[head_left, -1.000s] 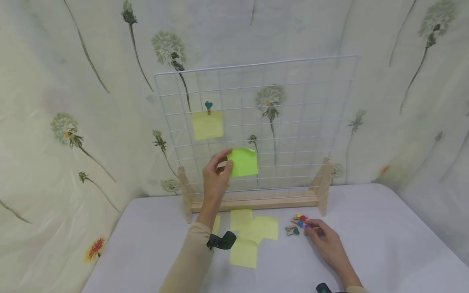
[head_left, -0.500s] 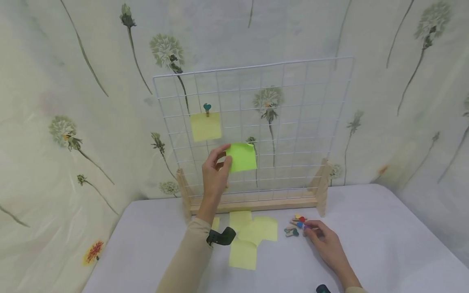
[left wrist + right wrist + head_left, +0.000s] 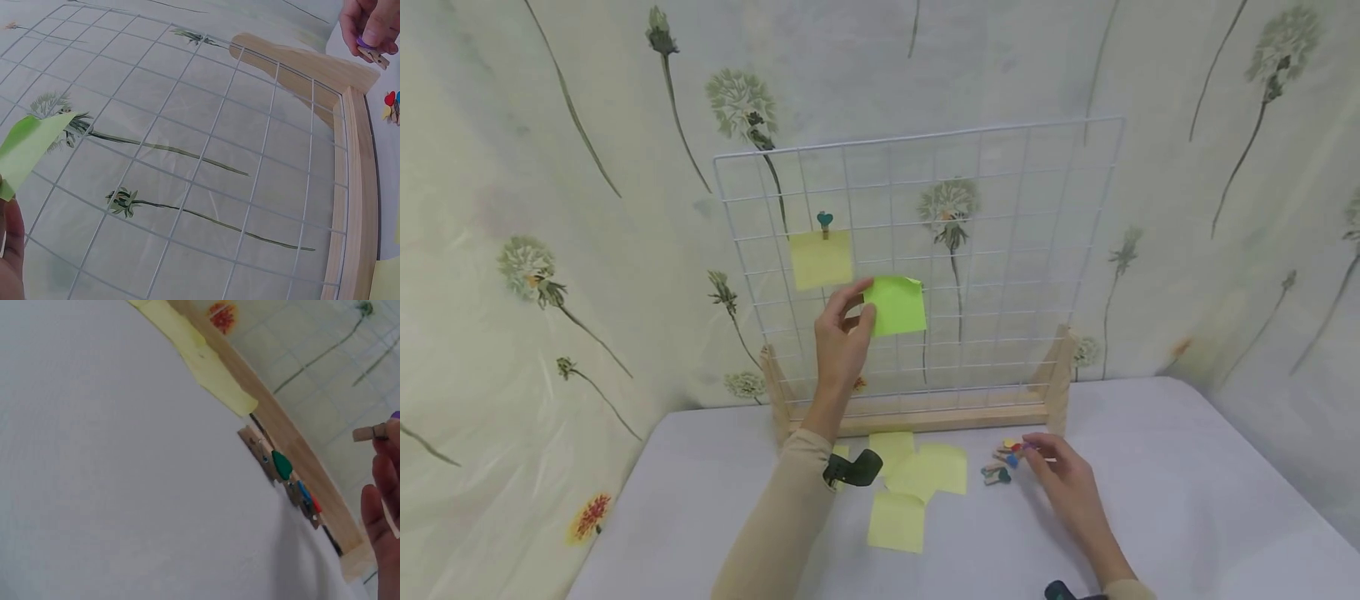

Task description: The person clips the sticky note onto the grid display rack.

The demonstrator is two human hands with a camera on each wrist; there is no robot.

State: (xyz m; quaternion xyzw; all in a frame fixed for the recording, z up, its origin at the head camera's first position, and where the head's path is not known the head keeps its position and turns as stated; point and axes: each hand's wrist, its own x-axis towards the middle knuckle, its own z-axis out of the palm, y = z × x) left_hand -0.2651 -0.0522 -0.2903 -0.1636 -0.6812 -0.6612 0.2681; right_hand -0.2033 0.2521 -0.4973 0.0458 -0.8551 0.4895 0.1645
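Observation:
My left hand point(image 3: 844, 333) pinches a bright green sticky note point(image 3: 898, 307) by its left edge, in front of the white wire grid point(image 3: 1000, 250). One upper corner of the note curls. Between thumb and fingers of my right hand point(image 3: 1067, 479) is a small wooden clothespin point(image 3: 375, 55) with a purple top, raised over the table. Beside that hand lie several more clothespins point(image 3: 997, 475) with heart tops in green, blue, red and yellow. Up on the grid hangs a pale yellow sticky note point(image 3: 822, 260), held by a clothespin with a teal heart point(image 3: 825, 221).
Several pale yellow sticky notes point(image 3: 897, 521) lie on the white table point(image 3: 700, 517) in front of the grid's wooden stand point(image 3: 955, 417). A fabric backdrop point(image 3: 587, 292) printed with dandelions hangs behind and to the sides.
The left hand has lifted the green note higher against the grid. The right hand has risen slightly from the clothespin pile with the purple-topped clothespin.

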